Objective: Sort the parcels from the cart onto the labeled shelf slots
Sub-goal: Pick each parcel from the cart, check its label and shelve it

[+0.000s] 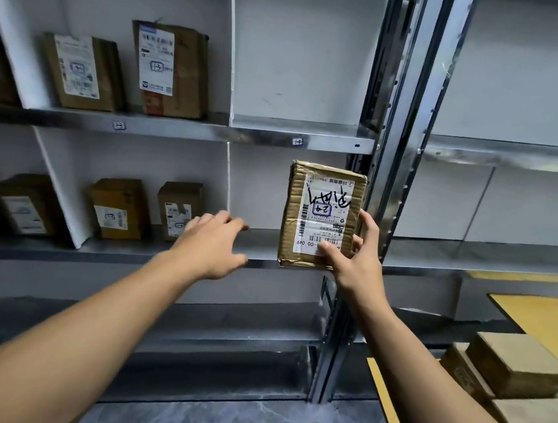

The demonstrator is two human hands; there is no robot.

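Two bare forearms reach forward from the bottom of the view. The right hand (354, 264) grips the parcel (322, 216) by its lower right corner only, thumb across the label, fingers behind. The parcel stands upright before the right-hand slot of the middle shelf (267, 241), close to the metal post (376, 187). With so small a hold it could likely pivot and drop, or knock the post. The left hand (212, 242) is open, fingers spread, left of the parcel and apart from it.
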